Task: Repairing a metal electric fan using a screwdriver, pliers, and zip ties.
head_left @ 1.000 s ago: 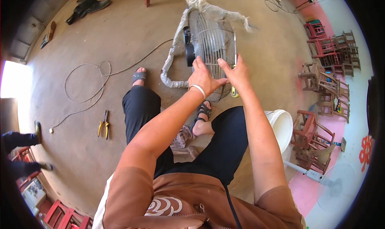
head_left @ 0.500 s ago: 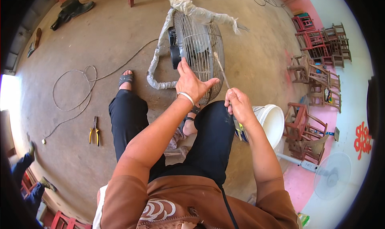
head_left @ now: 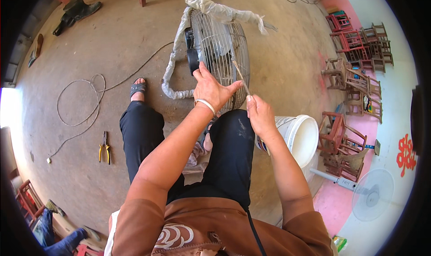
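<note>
A round metal fan (head_left: pixel 226 36) with a wire cage stands on the floor ahead of my knees, its frame (head_left: pixel 170 78) wrapped in whitish plastic. My left hand (head_left: pixel 211 89) lies against the near part of the cage, fingers stretched and thumb spread out to the right. My right hand (head_left: pixel 260 114) is closed round a thin stick (head_left: pixel 241 75) with a pale, roughened tip. That tip points up at the cage wires; whether it touches them I cannot tell. The stick passes close by my left thumb.
A white bucket (head_left: pixel 304 140) stands beside my right knee. Yellow-handled pliers (head_left: pixel 104 148) and a looped cable (head_left: pixel 81 81) lie on the floor at left. Wooden chairs (head_left: pixel 343 137) and a white fan (head_left: pixel 371 195) line the right wall. Another person's legs (head_left: pixel 56 233) show at lower left.
My right hand has shifted left with the stick, nearer to my left thumb. My left hand keeps its place on the cage. The other person's legs have moved at lower left.
</note>
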Action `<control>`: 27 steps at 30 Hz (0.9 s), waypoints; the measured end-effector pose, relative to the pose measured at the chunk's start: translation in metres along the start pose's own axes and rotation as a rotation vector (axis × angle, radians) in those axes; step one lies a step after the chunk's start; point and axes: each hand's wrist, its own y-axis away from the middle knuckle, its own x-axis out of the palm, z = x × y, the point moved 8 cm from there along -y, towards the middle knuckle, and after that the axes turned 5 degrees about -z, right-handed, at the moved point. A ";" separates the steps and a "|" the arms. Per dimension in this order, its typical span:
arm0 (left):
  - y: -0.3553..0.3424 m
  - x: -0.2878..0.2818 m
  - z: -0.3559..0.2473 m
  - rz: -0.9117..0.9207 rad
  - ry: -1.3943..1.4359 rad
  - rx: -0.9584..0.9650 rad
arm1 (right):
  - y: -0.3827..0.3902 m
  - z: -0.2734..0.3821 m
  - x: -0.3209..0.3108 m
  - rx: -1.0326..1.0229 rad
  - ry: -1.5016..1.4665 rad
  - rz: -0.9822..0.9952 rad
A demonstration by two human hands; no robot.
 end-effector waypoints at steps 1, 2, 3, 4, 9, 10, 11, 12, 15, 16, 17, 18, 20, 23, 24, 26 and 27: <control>0.000 0.000 -0.001 0.016 0.006 -0.010 | 0.001 0.000 -0.002 -0.001 0.038 -0.042; -0.001 0.002 0.000 0.038 0.012 -0.026 | 0.001 -0.001 -0.001 0.002 0.079 -0.077; -0.001 0.003 0.001 0.038 0.014 -0.030 | 0.001 0.000 0.003 0.002 0.082 -0.075; -0.002 0.003 0.002 0.024 0.008 -0.024 | 0.001 0.003 0.002 -0.009 0.091 -0.136; -0.005 0.006 0.003 -0.002 0.025 -0.012 | 0.004 0.007 0.008 0.041 0.055 -0.224; -0.004 0.006 0.003 -0.004 0.033 -0.008 | 0.007 0.011 0.009 0.037 0.061 -0.230; -0.002 0.006 0.005 -0.008 0.034 -0.015 | 0.012 0.010 0.013 0.094 -0.006 -0.205; 0.000 0.006 0.006 -0.011 0.035 -0.022 | 0.015 0.009 0.018 0.151 -0.073 -0.179; 0.002 0.011 0.002 0.009 0.047 -0.013 | 0.016 0.007 0.029 0.177 -0.240 -0.201; 0.003 0.013 0.000 0.034 0.042 -0.016 | 0.016 0.007 0.031 0.182 -0.352 -0.218; 0.005 0.013 -0.002 0.014 0.060 -0.025 | 0.015 0.006 0.035 0.228 -0.442 -0.197; 0.005 0.015 -0.003 0.021 0.067 -0.022 | 0.013 0.007 0.035 0.231 -0.435 -0.203; 0.002 0.017 -0.003 0.058 0.067 -0.081 | 0.008 0.003 0.038 0.288 -0.409 -0.210; -0.004 0.017 -0.004 0.075 0.058 -0.094 | 0.002 0.004 0.043 0.263 -0.460 -0.261; -0.006 0.019 -0.002 0.070 0.053 -0.088 | 0.001 0.004 0.043 0.260 -0.470 -0.277; -0.009 0.022 0.003 0.055 0.056 -0.078 | -0.001 0.006 0.040 0.239 -0.434 -0.282; -0.012 0.024 0.007 0.066 0.116 -0.078 | -0.002 0.003 0.041 0.259 -0.479 -0.261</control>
